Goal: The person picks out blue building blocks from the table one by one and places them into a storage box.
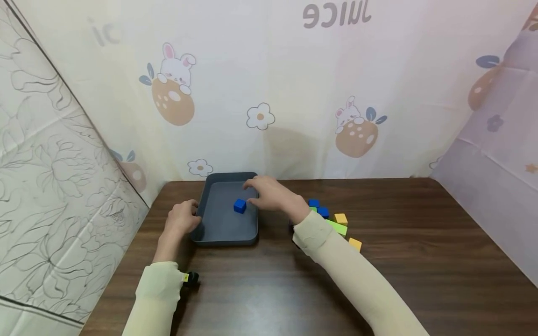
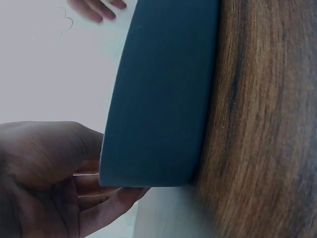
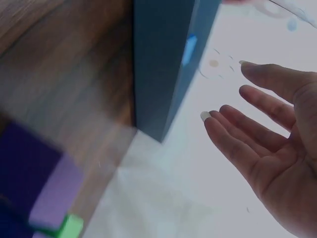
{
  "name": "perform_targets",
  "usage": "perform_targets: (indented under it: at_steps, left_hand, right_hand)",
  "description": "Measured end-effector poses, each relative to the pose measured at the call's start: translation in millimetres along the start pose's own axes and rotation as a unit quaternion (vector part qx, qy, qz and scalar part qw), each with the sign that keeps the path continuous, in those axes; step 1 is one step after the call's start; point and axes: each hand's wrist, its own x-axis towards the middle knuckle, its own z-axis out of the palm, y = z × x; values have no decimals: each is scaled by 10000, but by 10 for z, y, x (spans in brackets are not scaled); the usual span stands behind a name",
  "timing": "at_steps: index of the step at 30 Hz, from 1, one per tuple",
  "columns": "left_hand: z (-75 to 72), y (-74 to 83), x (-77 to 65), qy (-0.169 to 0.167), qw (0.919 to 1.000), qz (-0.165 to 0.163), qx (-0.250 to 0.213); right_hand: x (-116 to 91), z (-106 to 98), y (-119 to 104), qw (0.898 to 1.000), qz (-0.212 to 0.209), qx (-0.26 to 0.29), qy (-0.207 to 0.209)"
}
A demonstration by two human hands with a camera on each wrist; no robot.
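Observation:
A shallow dark grey tray (image 1: 224,242) lies on the table with one blue cube (image 1: 240,206) inside, right of its middle. My left hand (image 1: 182,218) grips the tray's left wall, its thumb at the rim; in the left wrist view the left hand (image 2: 54,183) shows at the tray's end, fingers partly hidden. Over the tray's right edge hovers my right hand (image 1: 273,193), holding nothing, near the blue cube. Its fingers are spread and loosely bent, as the right wrist view of this right hand (image 3: 267,134) shows.
Right of the tray, partly behind my right forearm, several blocks lie on the wooden table (image 1: 403,242): a green block (image 1: 337,227), yellow blocks (image 1: 341,219) and blue cubes (image 1: 314,203). A purple block (image 3: 54,188) shows in the right wrist view. A printed curtain (image 1: 260,149) hangs behind.

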Motion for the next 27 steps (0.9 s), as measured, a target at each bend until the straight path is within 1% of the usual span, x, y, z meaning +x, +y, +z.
perform_targets:
  at_steps: [4,8,12,16,20,23,27]
  left_hand:
    - [-4,-7,-14,-25,10000,13,-22]
    - [-5,-6,-18,-39,10000,5,-36]
    - [-16,-2,-10,-52,10000,-9,13]
    - [-23,-4,-2,-72,10000,-20,58]
    - [-30,-2,1,-62,10000,-20,57]
    - [-25,3,-2,-79,9999,-28,76]
    - [-12,10,1,-99,9999,-17,95]
  right_hand:
    - [-236,-143,84,9988,-11,70,480]
    - [-469,-285,181,9955,34,162,932]
    - [-696,-394,281,9921,164,263,1215]
    - [-893,-451,358,9888,264,325,1435]
    - [-1017,-483,411,9863,250,369,1586]
    - [-1066,-511,438,9848,231,342,1687]
    - [-1117,-550,471,9833,314,331,1760]
